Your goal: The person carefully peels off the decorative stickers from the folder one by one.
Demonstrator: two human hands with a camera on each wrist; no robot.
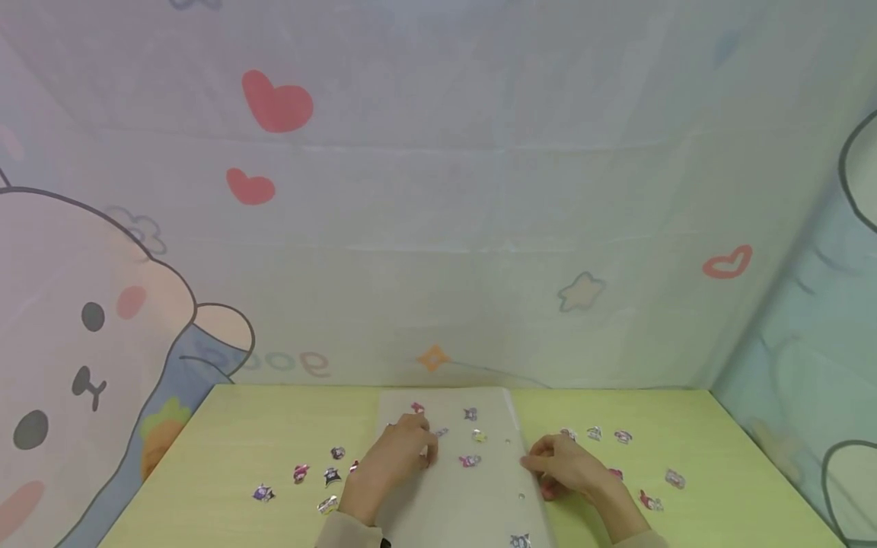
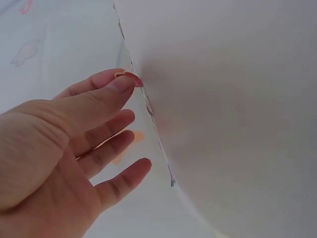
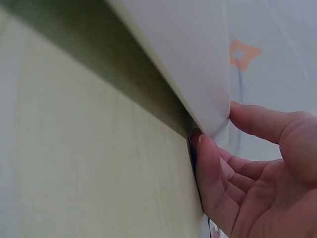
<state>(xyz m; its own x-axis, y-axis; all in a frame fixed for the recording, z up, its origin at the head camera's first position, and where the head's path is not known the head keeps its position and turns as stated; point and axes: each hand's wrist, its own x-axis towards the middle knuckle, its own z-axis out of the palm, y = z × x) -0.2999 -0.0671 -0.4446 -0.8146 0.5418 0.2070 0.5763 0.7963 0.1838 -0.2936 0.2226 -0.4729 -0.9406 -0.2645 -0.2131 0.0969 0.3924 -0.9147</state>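
A white pad (image 1: 473, 498) lies upright-lengthwise in the middle of the table, with several small cartoon stickers on it, such as a pink one (image 1: 469, 461) and a yellow one (image 1: 479, 436). Over its left side, my left hand (image 1: 400, 450) pinches a small red sticker (image 2: 132, 78) between thumb and forefinger, right at the pad's surface; the other fingers are spread. My right hand (image 1: 565, 466) grips the pad's right edge, thumb on the top face and fingers tucked under, as the right wrist view shows. The undersides of those fingers are partly hidden.
Loose stickers lie left of the pad, among them a purple one (image 1: 263, 493) and a black one (image 1: 332, 476). More lie to the right, including a red one (image 1: 650, 500) and a grey one (image 1: 674, 478). A printed curtain (image 1: 438, 228) hangs behind the yellow table (image 1: 726, 457).
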